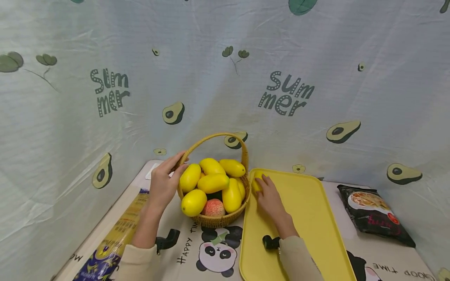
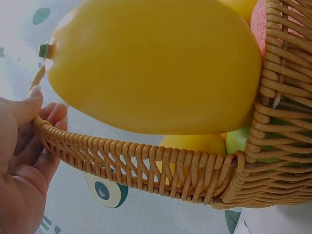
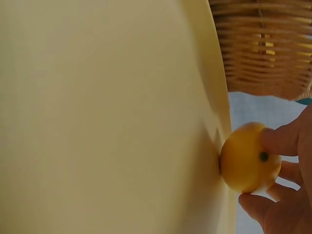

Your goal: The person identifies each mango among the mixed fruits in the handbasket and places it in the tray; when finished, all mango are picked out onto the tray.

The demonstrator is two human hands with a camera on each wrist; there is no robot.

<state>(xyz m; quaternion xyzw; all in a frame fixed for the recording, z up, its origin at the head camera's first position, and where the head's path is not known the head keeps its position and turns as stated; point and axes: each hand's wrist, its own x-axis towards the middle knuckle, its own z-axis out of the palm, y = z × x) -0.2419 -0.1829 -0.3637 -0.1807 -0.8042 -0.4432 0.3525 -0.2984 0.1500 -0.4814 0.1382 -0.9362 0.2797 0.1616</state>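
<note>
A woven wicker basket is heaped with yellow mangoes and a reddish peach. My left hand grips the left side of its arched handle, thumb on one side and fingers curled on the other. A large mango fills much of the left wrist view, beside the handle. Right of the basket, my right hand pinches one yellow mango between thumb and fingers. That mango, its green stem spot showing, lies at the far left corner of the yellow tray.
A black snack bag lies right of the tray. On the left is a long yellow and blue package, partly behind my left forearm. The patterned tablecloth shows in front of the basket. A printed curtain hangs close behind.
</note>
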